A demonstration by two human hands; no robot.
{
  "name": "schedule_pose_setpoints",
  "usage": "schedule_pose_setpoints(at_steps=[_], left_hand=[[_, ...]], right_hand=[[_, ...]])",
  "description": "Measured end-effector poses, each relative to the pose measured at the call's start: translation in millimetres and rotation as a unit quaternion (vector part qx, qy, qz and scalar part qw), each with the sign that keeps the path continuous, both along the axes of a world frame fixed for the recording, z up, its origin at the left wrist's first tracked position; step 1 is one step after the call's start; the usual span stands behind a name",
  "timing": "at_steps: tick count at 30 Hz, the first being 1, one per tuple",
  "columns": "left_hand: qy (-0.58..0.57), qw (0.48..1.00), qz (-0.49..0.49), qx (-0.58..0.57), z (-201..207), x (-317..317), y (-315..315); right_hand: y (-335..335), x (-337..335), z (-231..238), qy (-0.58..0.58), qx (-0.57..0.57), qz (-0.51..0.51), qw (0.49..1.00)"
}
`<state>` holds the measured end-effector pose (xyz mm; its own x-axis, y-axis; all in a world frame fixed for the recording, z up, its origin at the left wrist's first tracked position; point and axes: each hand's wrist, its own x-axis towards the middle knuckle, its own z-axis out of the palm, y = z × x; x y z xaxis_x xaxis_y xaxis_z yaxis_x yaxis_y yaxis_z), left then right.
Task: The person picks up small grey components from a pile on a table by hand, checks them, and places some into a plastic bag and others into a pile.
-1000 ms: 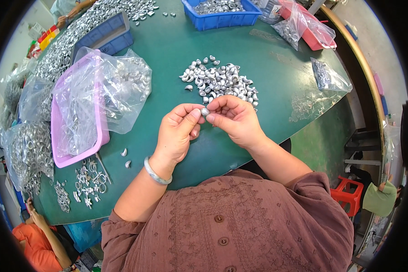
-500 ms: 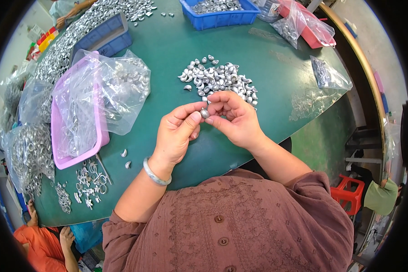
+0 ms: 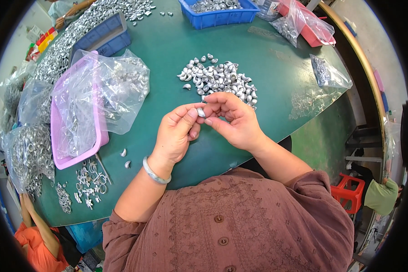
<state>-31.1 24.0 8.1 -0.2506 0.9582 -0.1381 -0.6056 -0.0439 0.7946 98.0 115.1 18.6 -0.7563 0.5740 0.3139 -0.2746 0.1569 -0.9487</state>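
A small, curved silver metal piece point(image 3: 201, 112) is pinched between the thumb and forefinger of my left hand point(image 3: 173, 135), which wears a pale bangle point(image 3: 157, 171). From the other side, the curled fingers of my right hand point(image 3: 235, 121) close in on the same piece, their tips at its right edge. Partly hidden contact there makes the exact grip hard to see. Just beyond my hands lies a loose pile of similar silver shell-shaped pieces point(image 3: 222, 79) on the green table point(image 3: 167, 59). Two more curved pieces point(image 3: 123, 153) rest left of my left wrist.
To the left stands a pink basket point(image 3: 102, 138) with a clear plastic bag point(image 3: 127, 99) over it. Beyond are a grey-blue bin point(image 3: 115, 44), a blue tray point(image 3: 222, 20) and a red tray point(image 3: 319, 41). Rings point(image 3: 90, 183) lie front left. An orange-clothed person point(image 3: 36, 247) sits nearby.
The silver piece has turned between my fingers and shifted slightly left, showing a brighter side. My hands stay almost in place. The orange-clothed person's arms have reached up to the table's left edge.
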Motion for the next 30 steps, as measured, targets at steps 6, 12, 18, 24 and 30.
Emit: schedule_pose_setpoints(at_steps=[6, 12, 18, 24, 30], left_hand=[[-0.010, 1.000, 0.000, -0.006, 3.4, 0.5, -0.3], [-0.002, 1.000, -0.002, -0.008, 3.6, 1.0, -0.6], [0.017, 1.000, 0.010, -0.013, 2.0, 1.2, -0.8], [0.018, 0.999, 0.022, -0.028, 3.0, 2.0, -0.9], [0.019, 0.999, 0.028, -0.030, 1.3, 1.3, -1.7]], right_hand=[[-0.4, 0.5, -1.0, -0.007, -0.004, -0.004, 1.000], [-1.9, 1.1, 2.0, -0.025, -0.041, -0.017, 0.999], [-2.4, 1.2, 2.8, -0.034, -0.084, -0.010, 0.996], [-2.0, 1.5, 2.1, -0.036, -0.088, -0.007, 0.995], [-0.8, 1.9, 0.5, -0.057, -0.046, -0.039, 0.997]])
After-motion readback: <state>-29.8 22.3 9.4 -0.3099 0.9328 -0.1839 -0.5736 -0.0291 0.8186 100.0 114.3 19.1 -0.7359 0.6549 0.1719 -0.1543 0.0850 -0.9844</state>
